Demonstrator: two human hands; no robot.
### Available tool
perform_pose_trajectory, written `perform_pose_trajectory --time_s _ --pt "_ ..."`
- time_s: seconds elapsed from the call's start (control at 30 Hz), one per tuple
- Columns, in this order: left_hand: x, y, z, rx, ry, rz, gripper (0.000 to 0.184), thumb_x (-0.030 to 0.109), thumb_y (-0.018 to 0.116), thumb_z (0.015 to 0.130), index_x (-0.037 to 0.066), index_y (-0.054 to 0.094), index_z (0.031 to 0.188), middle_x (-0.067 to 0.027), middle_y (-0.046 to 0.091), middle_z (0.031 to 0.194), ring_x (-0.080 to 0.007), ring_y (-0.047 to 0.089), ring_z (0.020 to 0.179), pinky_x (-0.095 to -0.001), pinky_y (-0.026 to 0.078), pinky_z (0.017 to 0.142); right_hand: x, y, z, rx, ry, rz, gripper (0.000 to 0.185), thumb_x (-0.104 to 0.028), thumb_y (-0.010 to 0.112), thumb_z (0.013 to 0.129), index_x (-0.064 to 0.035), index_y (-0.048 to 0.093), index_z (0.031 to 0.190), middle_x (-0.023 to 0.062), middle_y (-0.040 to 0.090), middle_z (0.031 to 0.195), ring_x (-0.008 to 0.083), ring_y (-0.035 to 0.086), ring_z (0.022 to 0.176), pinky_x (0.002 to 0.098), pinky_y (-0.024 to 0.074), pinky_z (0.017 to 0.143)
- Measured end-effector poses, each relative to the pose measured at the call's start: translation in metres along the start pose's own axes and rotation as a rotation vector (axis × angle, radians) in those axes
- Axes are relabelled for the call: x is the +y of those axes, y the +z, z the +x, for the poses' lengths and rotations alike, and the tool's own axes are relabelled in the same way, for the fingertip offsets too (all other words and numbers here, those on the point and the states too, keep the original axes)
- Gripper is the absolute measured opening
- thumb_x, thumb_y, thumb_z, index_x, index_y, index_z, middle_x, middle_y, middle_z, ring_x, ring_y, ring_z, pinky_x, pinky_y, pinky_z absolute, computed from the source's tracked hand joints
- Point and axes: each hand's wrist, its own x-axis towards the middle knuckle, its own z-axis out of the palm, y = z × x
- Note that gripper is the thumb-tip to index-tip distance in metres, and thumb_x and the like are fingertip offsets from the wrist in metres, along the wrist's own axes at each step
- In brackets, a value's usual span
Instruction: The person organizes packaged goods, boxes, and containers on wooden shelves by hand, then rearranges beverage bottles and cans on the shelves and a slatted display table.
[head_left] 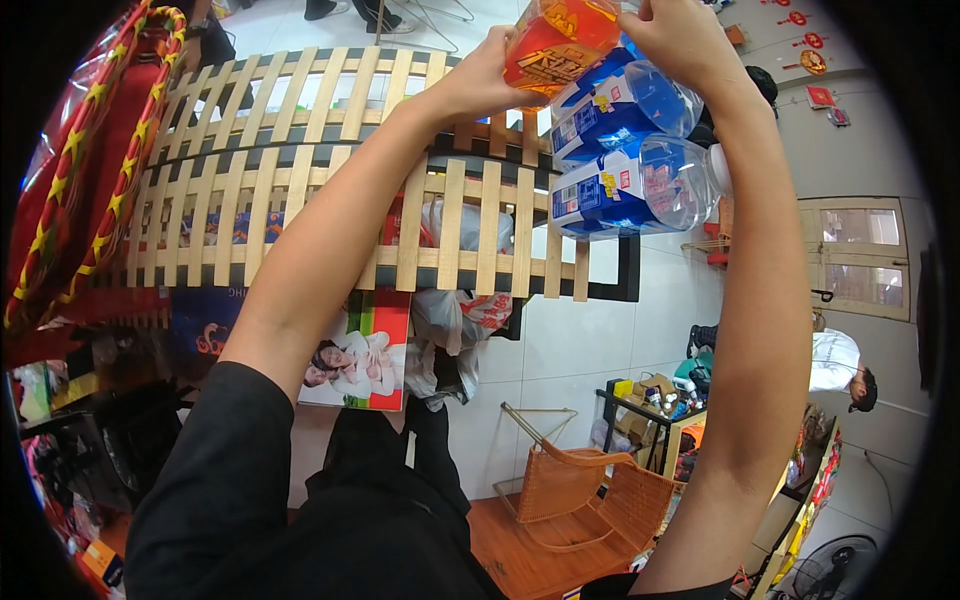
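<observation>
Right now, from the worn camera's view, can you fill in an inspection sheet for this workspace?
Surface: slatted wooden rack on a dark frame.
Job's things: orange bottle in hand; at least two blue-labelled clear bottles beside it.
Clutter: picture-covered magazine and white plastic bag by the rack's near side.
Hands: left hand grips the orange bottle; right hand is at its other end, grip unclear.
Cables: nothing seen on the rack; possibly a thin cord near the fan.
Surroundings: orange woven chair, fan, person in a white top.
</observation>
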Motion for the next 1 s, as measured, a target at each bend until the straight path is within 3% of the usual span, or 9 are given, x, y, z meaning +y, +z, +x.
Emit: perform_pose_trajectory --time_s 0.17,0.27,0.47,0.57,0.67,0.7,0.87,0.97,1.0 --pt "0.0 -0.001 -0.001 -0.003 -0.003 -0.029 0.088 0.031 0.086 0.078 -0.002 0.031 0.138 -0.0217 0.054 0.131 -0.0283 0.057 0.124 -0.0376 0.044 0.107 -0.018 -0.013 -0.008 -0.037 0.053 0.038 0.047 -0.029 0.061 0.093 -0.0026 0.054 0.131 0.0275 0.069 0.1 0.0397 0.068 0.099 0.0448 0.0528 0.09" --pt "-0.008 0.002 0.003 0.022 0.013 -0.04 0.095 0.039 0.089 0.07 -0.006 0.036 0.136 -0.0233 0.052 0.132 -0.0314 0.058 0.123 -0.0362 0.045 0.107 -0.023 -0.018 -0.009 -0.074 0.081 0.074 0.049 -0.032 0.058 0.095 -0.0018 0.053 0.133 0.0279 0.068 0.107 0.0393 0.066 0.105 0.0446 0.051 0.095" --pt "-0.012 0.004 0.002 0.026 0.017 -0.069 0.096 0.041 0.088 0.071 -0.006 0.036 0.136 -0.0236 0.053 0.13 -0.032 0.06 0.12 -0.0365 0.046 0.106 -0.023 -0.021 -0.01 -0.096 0.097 0.121 0.049 -0.031 0.059 0.095 -0.0003 0.055 0.132 0.0266 0.068 0.112 0.0363 0.066 0.106 0.0427 0.0514 0.095" --pt "-0.007 0.0 0.003 0.019 0.02 -0.039 0.096 0.041 0.088 0.07 -0.005 0.036 0.137 -0.024 0.056 0.128 -0.0328 0.061 0.119 -0.0367 0.047 0.105 -0.001 -0.005 -0.002 -0.004 0.004 0.168 0.047 -0.03 0.062 0.093 0.0 0.057 0.13 0.0227 0.069 0.107 0.0312 0.067 0.099 0.0392 0.0524 0.091" --pt "-0.005 -0.001 0.001 0.009 0.034 -0.07 0.082 0.03 0.086 0.078 0.003 0.034 0.135 -0.0199 0.058 0.129 -0.0279 0.059 0.122 -0.0378 0.046 0.106 -0.005 -0.014 -0.002 0.024 0.085 0.332 0.046 -0.027 0.066 0.091 0.0002 0.059 0.128 0.0175 0.068 0.099 0.0258 0.066 0.093 0.035 0.0527 0.085" --pt "-0.005 0.0 0.001 0.016 0.025 -0.079 0.084 0.028 0.087 0.076 0.003 0.033 0.135 -0.0201 0.06 0.127 -0.0274 0.061 0.12 -0.0378 0.047 0.105 -0.012 -0.012 -0.011 0.215 -0.024 0.316 0.045 -0.024 0.068 0.09 -0.0016 0.06 0.128 0.0127 0.067 0.094 0.0217 0.064 0.089 0.0328 0.052 0.082" --pt "-0.009 -0.003 0.001 0.004 0.007 -0.114 0.084 0.028 0.089 0.074 0.004 0.035 0.134 -0.0204 0.062 0.125 -0.0268 0.063 0.116 -0.0376 0.049 0.103 0.022 -0.039 -0.004 0.128 0.076 0.512 0.044 -0.026 0.072 0.089 -0.0093 0.062 0.128 0.0164 0.067 0.107 0.0228 0.065 0.098 0.0348 0.0522 0.085" --pt "-0.006 -0.005 0.001 0.015 0.01 -0.114 0.087 0.029 0.089 0.073 0.003 0.035 0.136 -0.0214 0.063 0.123 -0.0275 0.063 0.116 -0.0371 0.048 0.102 0.001 -0.066 -0.048 0.435 0.026 0.486 0.029 -0.013 0.059 0.095 0.0005 0.063 0.12 0.0113 0.069 0.095 0.0182 0.066 0.085 0.0321 0.0532 0.079" --pt "-0.007 -0.004 0.001 0.024 0.01 -0.115 0.088 0.03 0.089 0.072 0.002 0.035 0.136 -0.0217 0.063 0.123 -0.0281 0.063 0.116 -0.0368 0.048 0.102 -0.018 -0.068 -0.07 0.548 -0.009 0.486 0.027 -0.01 0.059 0.092 0.0009 0.063 0.116 0.0114 0.068 0.093 0.0187 0.065 0.083 0.0335 0.0525 0.08"
